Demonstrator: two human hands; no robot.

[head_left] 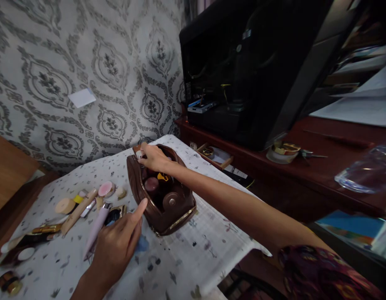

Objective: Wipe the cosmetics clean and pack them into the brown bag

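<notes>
A brown leather cosmetic bag (161,216) stands unzipped on the patterned white cloth (168,271), with a pinkish round item (151,184) and a yellow-orange item (163,177) inside. My right hand (154,158) reaches over the bag to its far end, fingers closed at a small whitish thing (139,154) that I cannot make out. With its index finger stretched out to the bag's near left edge, my left hand (119,239) holds nothing that I can see; its other fingers are bent. To its left lie a lilac tube (97,227), a pink-lidded jar (106,189) and a beige tube (78,212).
More cosmetics, such as a dark bottle (33,238) and a small gold-and-black jar (9,283), spread along the left. A large black screen (243,79) stands on the reddish desk (324,146) at the right. Below it, a small drawer (216,158) is pulled out.
</notes>
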